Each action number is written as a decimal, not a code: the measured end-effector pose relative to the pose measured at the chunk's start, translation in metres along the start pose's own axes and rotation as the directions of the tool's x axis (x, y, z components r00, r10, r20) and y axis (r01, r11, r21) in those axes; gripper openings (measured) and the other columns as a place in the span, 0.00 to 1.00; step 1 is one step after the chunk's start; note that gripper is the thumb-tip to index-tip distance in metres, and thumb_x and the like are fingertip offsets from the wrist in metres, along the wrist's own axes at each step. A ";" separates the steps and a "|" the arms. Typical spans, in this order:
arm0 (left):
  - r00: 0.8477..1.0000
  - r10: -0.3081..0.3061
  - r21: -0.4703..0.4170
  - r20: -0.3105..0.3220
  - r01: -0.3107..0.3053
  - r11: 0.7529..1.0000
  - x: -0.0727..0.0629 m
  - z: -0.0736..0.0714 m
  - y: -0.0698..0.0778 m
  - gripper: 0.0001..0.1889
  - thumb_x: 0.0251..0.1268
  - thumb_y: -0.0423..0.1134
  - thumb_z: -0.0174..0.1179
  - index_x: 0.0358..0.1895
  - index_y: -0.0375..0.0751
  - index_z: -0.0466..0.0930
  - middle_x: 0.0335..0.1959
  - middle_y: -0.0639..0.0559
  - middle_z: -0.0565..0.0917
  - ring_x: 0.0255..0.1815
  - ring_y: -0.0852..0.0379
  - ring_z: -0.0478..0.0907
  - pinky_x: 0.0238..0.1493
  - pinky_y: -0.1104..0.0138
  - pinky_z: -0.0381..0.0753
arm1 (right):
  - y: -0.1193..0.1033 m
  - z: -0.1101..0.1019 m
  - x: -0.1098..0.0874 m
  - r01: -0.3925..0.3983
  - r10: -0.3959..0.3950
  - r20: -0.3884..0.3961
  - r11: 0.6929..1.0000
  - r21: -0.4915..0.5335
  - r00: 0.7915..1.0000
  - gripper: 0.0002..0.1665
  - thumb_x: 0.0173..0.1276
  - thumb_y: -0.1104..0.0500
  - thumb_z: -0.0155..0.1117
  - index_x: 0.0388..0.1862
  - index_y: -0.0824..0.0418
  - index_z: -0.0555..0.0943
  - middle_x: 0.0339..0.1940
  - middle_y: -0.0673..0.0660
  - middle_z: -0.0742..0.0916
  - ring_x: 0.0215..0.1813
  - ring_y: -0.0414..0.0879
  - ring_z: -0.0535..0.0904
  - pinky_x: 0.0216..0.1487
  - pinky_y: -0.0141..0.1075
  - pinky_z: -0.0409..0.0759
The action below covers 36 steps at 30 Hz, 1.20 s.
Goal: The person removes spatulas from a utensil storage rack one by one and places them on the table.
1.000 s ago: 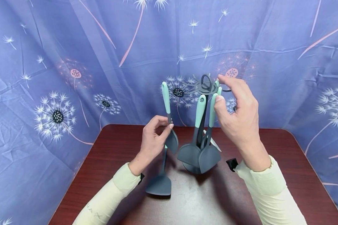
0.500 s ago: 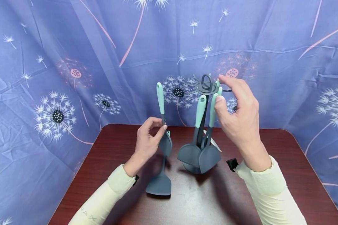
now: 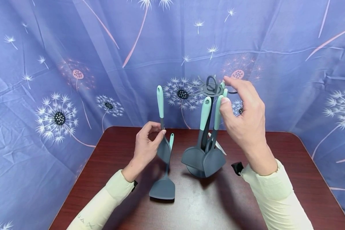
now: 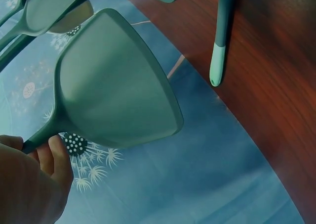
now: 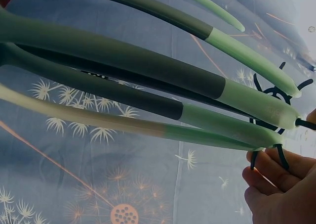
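Observation:
My left hand [image 3: 145, 140] pinches the dark shaft of a spatula [image 3: 160, 103] with a mint handle, held upright with its blade down. In the left wrist view that spatula's wide grey blade [image 4: 113, 80] fills the middle. A second spatula [image 3: 162, 189] lies flat on the table, its blade toward me. To the right stands a dark utensil rack [image 3: 208, 91] with several utensils hanging from its hooks. My right hand [image 3: 245, 121] grips the rack's hooked top at the right, thumb against a hanging handle [image 3: 217, 113]. Part of this grip is hidden.
Two broad grey utensil heads hang at the rack's front, a left one [image 3: 193, 158] and a right one [image 3: 214, 162]. A pale utensil [image 3: 219, 147] hangs behind them. The dark red table [image 3: 264, 191] ends at a blue dandelion-print curtain [image 3: 143, 41].
My left hand has moved left with the spatula, away from the rack, uncovering the lying spatula's mint handle. The right hand and the rack hold their place.

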<state>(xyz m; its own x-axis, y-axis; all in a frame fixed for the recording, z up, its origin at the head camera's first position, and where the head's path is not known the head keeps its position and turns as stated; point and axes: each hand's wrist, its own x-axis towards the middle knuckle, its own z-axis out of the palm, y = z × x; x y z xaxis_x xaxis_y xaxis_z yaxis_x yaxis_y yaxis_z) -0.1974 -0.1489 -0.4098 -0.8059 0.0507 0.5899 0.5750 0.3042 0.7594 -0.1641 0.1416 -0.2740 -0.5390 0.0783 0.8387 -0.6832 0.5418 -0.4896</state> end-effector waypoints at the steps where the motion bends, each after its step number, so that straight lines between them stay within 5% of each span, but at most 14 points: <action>1: 1.000 -0.003 0.005 0.000 0.003 1.000 0.000 -0.001 0.000 0.06 0.71 0.33 0.70 0.47 0.40 0.84 0.41 0.50 0.88 0.41 0.54 0.87 0.40 0.70 0.85 | 0.000 0.000 0.000 -0.002 0.002 0.000 1.000 0.000 1.000 0.30 0.68 0.54 0.57 0.68 0.55 0.85 0.59 0.54 0.89 0.63 0.47 0.82 0.65 0.34 0.73; 36: 0.998 -0.057 0.122 -0.042 0.062 0.991 -0.016 -0.026 -0.018 0.07 0.71 0.35 0.71 0.48 0.44 0.87 0.41 0.50 0.88 0.41 0.54 0.85 0.39 0.71 0.82 | -0.001 0.001 0.000 -0.001 0.001 -0.007 1.000 0.004 1.000 0.29 0.68 0.55 0.57 0.67 0.56 0.85 0.59 0.54 0.89 0.63 0.47 0.82 0.65 0.32 0.73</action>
<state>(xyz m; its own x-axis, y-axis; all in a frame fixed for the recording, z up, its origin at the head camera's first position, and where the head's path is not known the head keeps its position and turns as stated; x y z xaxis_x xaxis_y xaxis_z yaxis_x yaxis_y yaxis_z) -0.1912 -0.1795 -0.4259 -0.8308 -0.0064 0.5566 0.5027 0.4208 0.7552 -0.1642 0.1405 -0.2738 -0.5361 0.0851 0.8399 -0.6847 0.5382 -0.4915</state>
